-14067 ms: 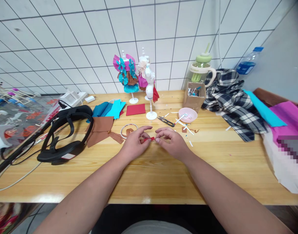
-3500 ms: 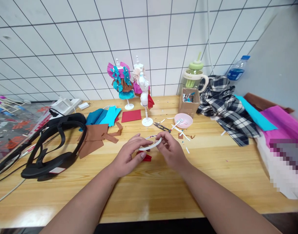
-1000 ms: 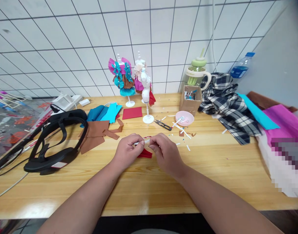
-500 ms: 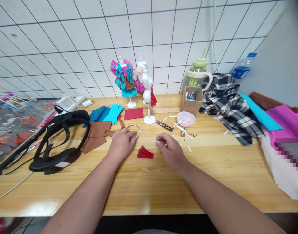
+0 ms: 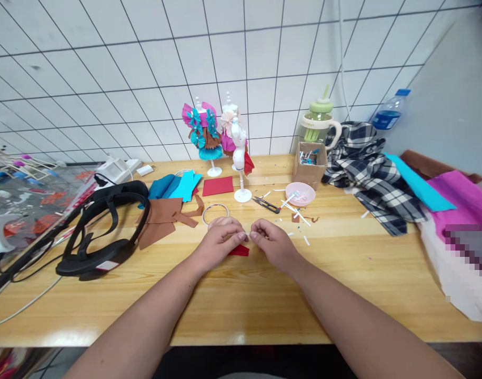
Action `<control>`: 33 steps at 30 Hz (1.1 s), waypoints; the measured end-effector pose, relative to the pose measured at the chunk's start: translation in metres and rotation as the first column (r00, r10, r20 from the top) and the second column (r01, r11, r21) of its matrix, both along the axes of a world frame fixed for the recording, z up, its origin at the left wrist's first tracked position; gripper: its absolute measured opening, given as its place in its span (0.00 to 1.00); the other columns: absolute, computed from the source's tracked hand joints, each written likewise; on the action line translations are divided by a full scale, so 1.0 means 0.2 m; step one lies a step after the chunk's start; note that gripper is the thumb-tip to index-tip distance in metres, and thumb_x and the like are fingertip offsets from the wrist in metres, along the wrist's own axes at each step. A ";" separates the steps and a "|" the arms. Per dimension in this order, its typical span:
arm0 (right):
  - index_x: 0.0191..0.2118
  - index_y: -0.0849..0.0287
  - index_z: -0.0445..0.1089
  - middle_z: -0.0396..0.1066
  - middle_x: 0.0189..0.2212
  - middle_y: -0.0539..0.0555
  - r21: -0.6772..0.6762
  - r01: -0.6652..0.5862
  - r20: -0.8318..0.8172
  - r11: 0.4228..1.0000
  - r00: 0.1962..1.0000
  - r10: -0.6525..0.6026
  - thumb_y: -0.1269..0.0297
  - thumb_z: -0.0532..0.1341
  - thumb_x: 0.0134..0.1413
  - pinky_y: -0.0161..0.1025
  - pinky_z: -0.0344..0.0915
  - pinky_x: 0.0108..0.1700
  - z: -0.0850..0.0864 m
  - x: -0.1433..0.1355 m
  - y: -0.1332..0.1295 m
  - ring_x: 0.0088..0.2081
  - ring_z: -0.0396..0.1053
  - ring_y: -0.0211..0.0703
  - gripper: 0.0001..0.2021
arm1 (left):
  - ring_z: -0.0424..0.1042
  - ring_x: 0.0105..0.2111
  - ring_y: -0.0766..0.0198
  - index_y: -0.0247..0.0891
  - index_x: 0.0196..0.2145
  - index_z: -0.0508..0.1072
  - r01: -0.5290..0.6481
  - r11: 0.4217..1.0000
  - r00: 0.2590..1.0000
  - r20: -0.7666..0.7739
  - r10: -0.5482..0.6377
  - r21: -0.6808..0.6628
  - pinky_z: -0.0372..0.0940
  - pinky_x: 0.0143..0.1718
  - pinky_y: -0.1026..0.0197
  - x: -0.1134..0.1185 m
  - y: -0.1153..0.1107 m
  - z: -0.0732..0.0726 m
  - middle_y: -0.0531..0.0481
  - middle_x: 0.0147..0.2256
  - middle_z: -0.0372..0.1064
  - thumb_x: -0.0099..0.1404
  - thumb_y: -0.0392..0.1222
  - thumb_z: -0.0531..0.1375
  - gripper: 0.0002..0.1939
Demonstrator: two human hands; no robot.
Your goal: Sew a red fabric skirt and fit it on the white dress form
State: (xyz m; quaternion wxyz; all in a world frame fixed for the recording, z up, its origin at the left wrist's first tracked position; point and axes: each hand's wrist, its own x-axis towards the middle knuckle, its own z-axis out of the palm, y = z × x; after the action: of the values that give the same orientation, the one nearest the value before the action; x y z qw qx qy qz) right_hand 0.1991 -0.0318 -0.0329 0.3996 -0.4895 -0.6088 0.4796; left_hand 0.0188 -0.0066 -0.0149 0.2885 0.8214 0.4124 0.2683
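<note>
My left hand (image 5: 224,238) and my right hand (image 5: 270,241) meet just above the table, fingertips almost touching. Both are closed in a pinch around a small whitish strip (image 5: 248,233), too small to make out well. Under the left hand's fingers lies a piece of pleated red paper (image 5: 240,251), partly covered. Just beyond the left hand is a thin metal ring (image 5: 203,212). Thread snips (image 5: 267,204) lie behind the right hand. A bare white mini dress form (image 5: 239,158) stands farther back, with a flat red sheet (image 5: 218,186) to its left.
Dressed mini mannequins (image 5: 203,131) stand by the wall. A pink dish (image 5: 301,193), white strips, a small cardboard box (image 5: 310,167) and a green-lidded cup (image 5: 321,118) are on the right. Brown paper (image 5: 159,210) and a black headset (image 5: 102,247) occupy the left.
My left hand has left the metal ring and come right and nearer, over the pleated red paper, to join the right hand at the small strip. The right hand has barely moved.
</note>
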 end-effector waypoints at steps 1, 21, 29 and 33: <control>0.30 0.57 0.62 0.59 0.22 0.44 -0.014 -0.004 -0.009 1.000 1.000 0.003 0.62 0.55 0.54 0.34 0.52 0.28 0.00 0.00 0.00 0.25 0.55 0.35 0.05 | 0.68 0.37 0.60 0.39 0.30 0.76 0.009 1.000 1.000 0.018 -0.009 0.005 0.58 0.44 0.56 0.00 0.00 0.00 0.49 0.33 0.71 0.66 0.51 0.55 0.16; 0.40 0.55 0.74 0.72 0.34 0.52 0.553 0.046 0.322 0.832 0.909 -0.265 0.64 0.57 0.60 0.37 0.62 0.39 0.06 0.05 -0.03 0.36 0.69 0.42 0.08 | 0.65 0.55 0.52 0.44 0.46 0.79 0.049 0.961 0.936 0.349 0.051 -0.272 0.57 0.60 0.46 0.00 -0.02 -0.01 0.44 0.51 0.70 0.66 0.49 0.57 0.16; 0.39 0.55 0.74 0.74 0.34 0.52 0.655 -0.023 0.458 0.755 0.806 -0.373 0.62 0.56 0.63 0.39 0.59 0.39 0.05 0.05 -0.04 0.37 0.69 0.43 0.09 | 0.63 0.58 0.52 0.47 0.47 0.78 0.095 0.967 0.943 0.332 -0.012 -0.237 0.54 0.62 0.44 0.00 -0.04 -0.01 0.46 0.56 0.67 0.67 0.48 0.56 0.15; 0.37 0.55 0.74 0.75 0.33 0.53 0.704 -0.048 0.490 0.709 0.755 -0.436 0.61 0.54 0.64 0.39 0.56 0.36 0.06 0.05 -0.05 0.36 0.68 0.43 0.11 | 0.62 0.58 0.53 0.46 0.48 0.77 0.090 0.981 0.956 0.293 -0.035 -0.174 0.53 0.62 0.45 -0.01 -0.04 -0.01 0.46 0.56 0.67 0.68 0.47 0.55 0.15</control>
State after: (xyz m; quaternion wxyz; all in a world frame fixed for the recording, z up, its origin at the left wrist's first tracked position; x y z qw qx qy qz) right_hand 0.2083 -0.0415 -0.0215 0.3752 -0.5041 -0.7778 -0.0155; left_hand 0.0176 -0.0154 -0.0162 0.4291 0.7558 0.3629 0.3361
